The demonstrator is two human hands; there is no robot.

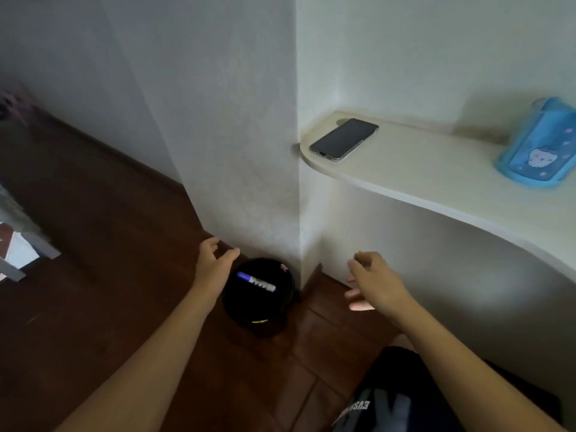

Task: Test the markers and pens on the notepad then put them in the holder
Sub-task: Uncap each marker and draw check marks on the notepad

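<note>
A black round container [282, 304] stands on the floor in the corner of the wall. A marker [256, 281] with a blue cap and a white barrel lies inside it, and a thin yellow streak shows low in it. My left hand [215, 265] hovers at the container's upper left rim, fingers spread and holding nothing. My right hand [372, 280] is to the right of the container, thumb and forefinger pinched on a small yellow-tipped item [360, 252], most of it hidden. A blue holder [537, 145] with a cartoon print stands on the shelf at far right. No notepad is in view.
A dark phone [344, 138] lies face up on the left end of the cream curved shelf [436, 182]. White walls meet in a corner above the container. The floor [109, 244] is dark brown wood. Pale furniture shows at the left edge. My dark clothing is at the bottom right.
</note>
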